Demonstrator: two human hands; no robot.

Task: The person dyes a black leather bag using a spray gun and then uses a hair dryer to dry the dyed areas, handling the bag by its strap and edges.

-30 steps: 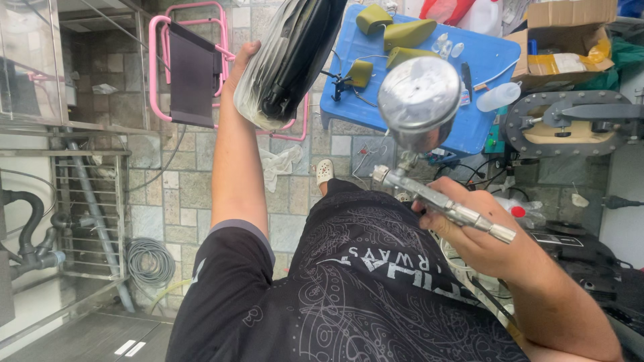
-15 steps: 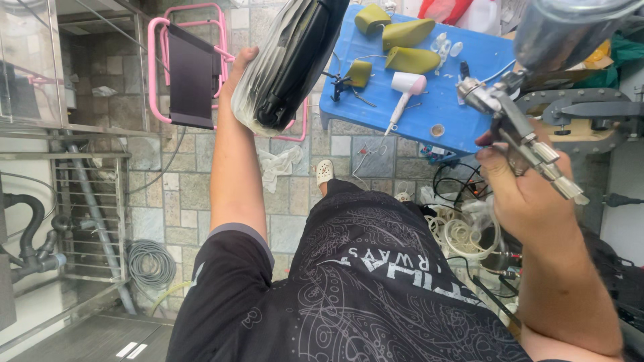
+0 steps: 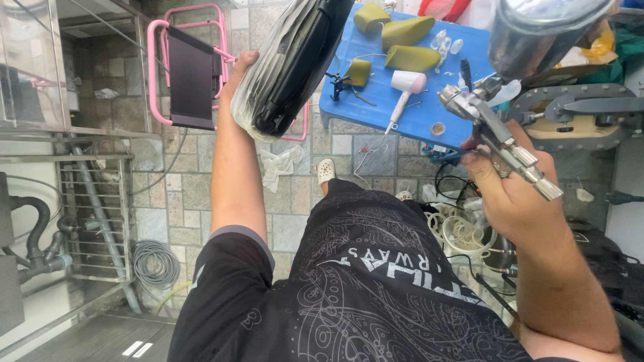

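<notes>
At twelve o'clock in the head view, a black panel wrapped in clear plastic film is held up on edge, tilted toward one o'clock, much as it was half a second ago; a second ago it stood in the same place too. What has changed is the spray gun: a second ago its shiny metal cup hung near the centre of the view, just above the dark patterned shirt, and since then it has swung out to two o'clock, the cup now partly cut off by the upper edge.

The left hand is raised on a straight, bare forearm, fingers closed behind the lower end of the wrapped panel and the thumb side toward the pink metal frame at eleven o'clock. The right hand sits at three o'clock, wrist bent back, fist clamped round the gun's handle with the nozzle end pointing toward ten o'clock and the threaded tail toward four.

Beyond the hands, a blue plastic table at one o'clock carries olive-green moulded pieces and a small white hair dryer. A coiled grey hose lies on the stone floor at eight o'clock.
</notes>
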